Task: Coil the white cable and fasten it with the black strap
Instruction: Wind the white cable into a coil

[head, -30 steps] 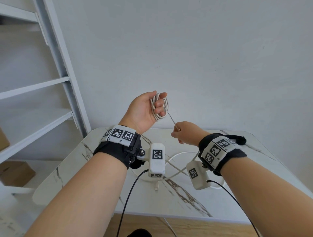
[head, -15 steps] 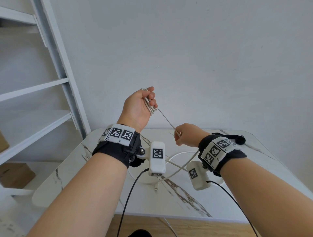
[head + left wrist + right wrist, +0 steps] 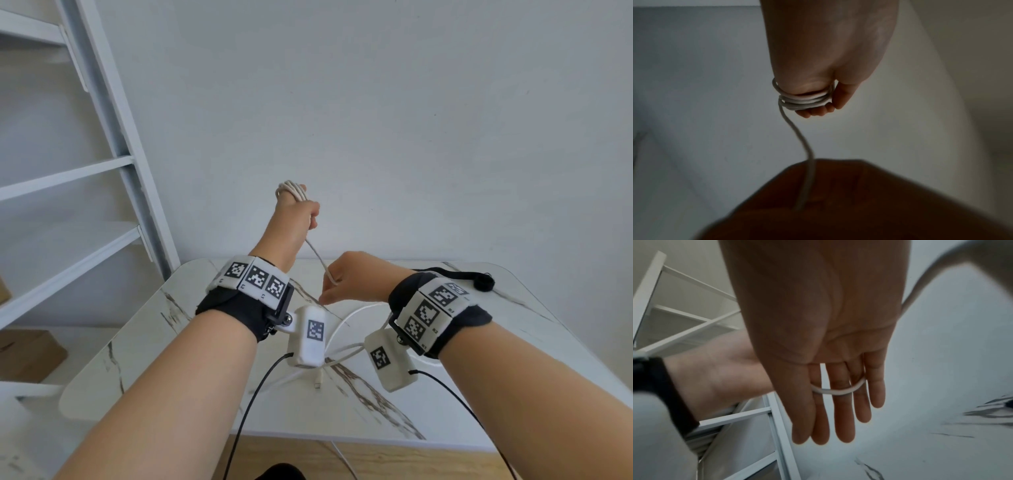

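L hand (image 3: 297, 219) re-angled — cable (image 3: 803, 102) wraps, L-wrist cam

Bare hands (image 3: 294, 214), black checker-tagged wristbands (image 3: 233, 308)

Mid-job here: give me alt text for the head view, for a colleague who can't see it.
The raised left hand has several turns of the white cable wound round its fingers, and a strand runs down to the right hand, which holds it above a marble-patterned table. Loose cable and a black strap lie on the table.
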`<state>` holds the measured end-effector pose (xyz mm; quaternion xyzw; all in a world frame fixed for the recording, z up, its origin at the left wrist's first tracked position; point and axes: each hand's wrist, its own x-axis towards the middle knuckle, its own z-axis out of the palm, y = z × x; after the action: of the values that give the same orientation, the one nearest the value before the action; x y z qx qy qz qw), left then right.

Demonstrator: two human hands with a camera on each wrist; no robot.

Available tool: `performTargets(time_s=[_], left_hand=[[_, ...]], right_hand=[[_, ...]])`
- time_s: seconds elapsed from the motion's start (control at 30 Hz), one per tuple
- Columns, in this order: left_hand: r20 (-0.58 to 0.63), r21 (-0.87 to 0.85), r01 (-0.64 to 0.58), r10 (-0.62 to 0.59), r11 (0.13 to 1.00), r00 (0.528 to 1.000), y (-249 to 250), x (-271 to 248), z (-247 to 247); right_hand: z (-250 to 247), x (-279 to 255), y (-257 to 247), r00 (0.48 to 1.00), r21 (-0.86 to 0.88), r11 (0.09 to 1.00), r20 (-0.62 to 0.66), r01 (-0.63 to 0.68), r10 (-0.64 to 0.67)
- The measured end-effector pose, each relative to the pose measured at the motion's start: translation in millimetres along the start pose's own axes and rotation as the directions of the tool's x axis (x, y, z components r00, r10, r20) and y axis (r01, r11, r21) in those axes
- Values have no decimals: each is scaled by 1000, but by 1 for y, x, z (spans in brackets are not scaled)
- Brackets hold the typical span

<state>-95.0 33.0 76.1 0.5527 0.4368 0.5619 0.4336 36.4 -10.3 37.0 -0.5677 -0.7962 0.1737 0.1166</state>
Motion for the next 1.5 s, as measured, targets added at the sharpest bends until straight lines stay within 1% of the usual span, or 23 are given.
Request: performTargets(time_s=[0.07,0.13,0.23,0.33,0.43,0.53,0.6,0.67,0.73,0.83,0.87,0.93,0.97,1.0,1.03,1.13,1.23,1.3,1.37,1.5], left_hand=[[5,206,-60,61,977,998,-4,0,1],[44,370,-101,92,923,995,-10,0,-1],[103,502,-109,66,858,993,-20,1,-6],[126,659,-150,88,737,988,-25,1,-10],[139,756,-145,60,638,988,-29,2,-14],[153,808,-134,15,573,988,-31,1,-17],[162,824,-119,-30,554,986,-31,0,-18],[173,813,-105,-64,573,983,-30,-1,-18],[195,787,-112,-73,606,978,-29,-2,-17],[233,715,-85,-122,694,965,-25,-6,-18],[253,719,-84,-147,690,956,-24,-7,-18],[284,779,-128,-164,613,945,-24,-8,-19],[287,793,-147,-149,591,946,-24,-8,-20],[282,784,-151,-128,602,951,-25,-7,-21],[275,754,-139,-115,642,955,-25,-6,-21],[224,593,-33,-125,804,967,-23,-4,-26],[180,402,48,-131,914,975,-18,-1,-30],[167,272,78,-126,959,978,-14,0,-32],[158,148,101,-125,984,979,-10,1,-33],[200,7,135,-134,991,971,-7,2,-33]], right_hand=[[-3,0,-2,998,21,999,-48,34,-33],[-3,1,-2,995,26,998,-87,58,-55],[-4,3,3,991,25,998,-122,65,-62],[-4,3,8,980,21,998,-191,61,-56],[-6,4,11,956,38,998,-291,46,-33],[-9,4,13,918,7,1000,-397,16,-12],[-12,4,14,891,-48,999,-453,-2,-20],[-13,5,17,876,-91,995,-482,-37,-12],[-14,6,21,867,-83,994,-497,-75,23],[-15,6,28,853,-29,995,-518,-93,64],[-16,6,30,850,15,996,-520,-87,82],[-19,5,34,846,118,991,-519,-69,121],[-20,5,36,844,154,986,-519,-60,132],[-21,5,37,841,171,984,-524,-53,136],[-23,5,39,836,174,983,-532,-50,137],[-25,8,45,816,162,985,-559,-66,147],[-23,10,52,811,177,982,-563,-72,161],[-21,11,55,812,199,977,-557,-71,172],[-17,12,55,817,215,974,-546,-76,185],[-10,15,51,836,278,956,-500,-94,227]])
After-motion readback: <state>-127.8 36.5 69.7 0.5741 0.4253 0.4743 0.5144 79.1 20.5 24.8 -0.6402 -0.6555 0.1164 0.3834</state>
